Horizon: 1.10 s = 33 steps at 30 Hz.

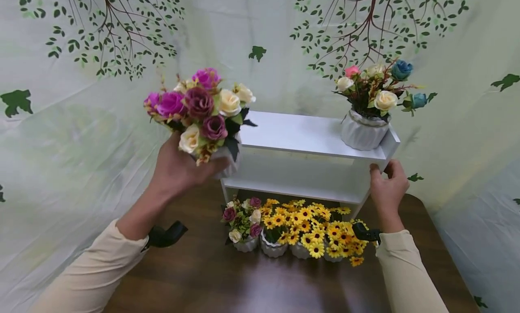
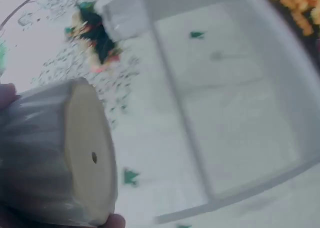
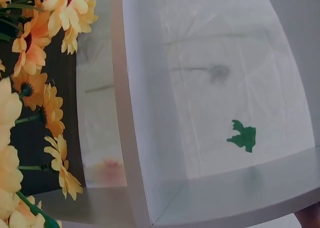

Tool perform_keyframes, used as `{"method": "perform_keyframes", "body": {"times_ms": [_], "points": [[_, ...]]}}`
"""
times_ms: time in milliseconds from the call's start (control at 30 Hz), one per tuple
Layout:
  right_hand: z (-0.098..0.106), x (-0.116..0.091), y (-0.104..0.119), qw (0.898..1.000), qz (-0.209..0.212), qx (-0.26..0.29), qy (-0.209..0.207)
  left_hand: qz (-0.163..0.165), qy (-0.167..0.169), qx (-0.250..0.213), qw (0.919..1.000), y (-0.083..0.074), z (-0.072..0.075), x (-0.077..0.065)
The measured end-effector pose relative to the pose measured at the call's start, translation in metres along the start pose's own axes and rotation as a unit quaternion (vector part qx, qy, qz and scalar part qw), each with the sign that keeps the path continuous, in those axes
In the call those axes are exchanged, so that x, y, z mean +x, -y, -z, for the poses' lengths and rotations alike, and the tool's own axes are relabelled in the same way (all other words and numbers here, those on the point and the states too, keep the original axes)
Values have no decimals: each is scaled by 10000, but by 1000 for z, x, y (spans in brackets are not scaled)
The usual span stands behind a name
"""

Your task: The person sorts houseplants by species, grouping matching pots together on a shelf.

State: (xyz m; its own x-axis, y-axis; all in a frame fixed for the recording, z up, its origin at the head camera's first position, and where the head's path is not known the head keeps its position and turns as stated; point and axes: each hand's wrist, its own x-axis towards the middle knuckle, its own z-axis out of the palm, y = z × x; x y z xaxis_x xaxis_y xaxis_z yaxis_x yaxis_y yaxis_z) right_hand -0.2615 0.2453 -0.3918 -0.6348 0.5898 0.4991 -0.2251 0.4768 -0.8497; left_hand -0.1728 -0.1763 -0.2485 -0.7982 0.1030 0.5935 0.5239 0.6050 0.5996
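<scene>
My left hand (image 1: pixel 183 164) grips a white ribbed flowerpot (image 1: pixel 230 164) filled with purple, magenta and cream artificial roses (image 1: pixel 200 103). It is held up in the air in front of the left end of a white two-tier shelf (image 1: pixel 292 130). The left wrist view shows the pot's flat base (image 2: pixel 92 153) with a small hole. My right hand (image 1: pixel 390 186) holds the shelf's right side near the top corner, thumb and fingers at the edge. Above it, a white pot (image 1: pixel 364 131) with cream, pink and blue roses (image 1: pixel 383 94) stands on the top board's right end.
On the brown table (image 1: pixel 195 272), under the shelf, stand a pot of mauve and cream roses (image 1: pixel 243 220) and several pots of yellow daisy-like flowers (image 1: pixel 313 227). A pale cloth backdrop (image 1: pixel 227 42) with printed branches and leaves hangs behind.
</scene>
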Motion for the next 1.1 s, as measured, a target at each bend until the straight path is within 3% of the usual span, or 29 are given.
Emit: {"method": "perform_keyframes", "body": {"times_ms": [67, 200, 567, 700, 900, 1100], "points": [[0, 2, 0, 10000, 22, 44, -58, -34, -145, 96, 9998, -5, -2, 19], [-1, 5, -1, 9998, 25, 122, -157, 197, -315, 97, 9993, -10, -13, 50], [-1, 5, 0, 9998, -91, 77, -127, 866, 113, 333, 9956, -19, -68, 115], [-2, 3, 1, 9998, -189, 11, -41, 1015, 141, 385, 9940, -20, -93, 127], [-3, -2, -1, 9998, -219, -28, -32, 1391, 320, 306, 9893, -15, -126, 131], [-3, -2, -2, 9999, -123, -3, -107, 1321, 435, 81, 9902, -14, -151, 133]]}}
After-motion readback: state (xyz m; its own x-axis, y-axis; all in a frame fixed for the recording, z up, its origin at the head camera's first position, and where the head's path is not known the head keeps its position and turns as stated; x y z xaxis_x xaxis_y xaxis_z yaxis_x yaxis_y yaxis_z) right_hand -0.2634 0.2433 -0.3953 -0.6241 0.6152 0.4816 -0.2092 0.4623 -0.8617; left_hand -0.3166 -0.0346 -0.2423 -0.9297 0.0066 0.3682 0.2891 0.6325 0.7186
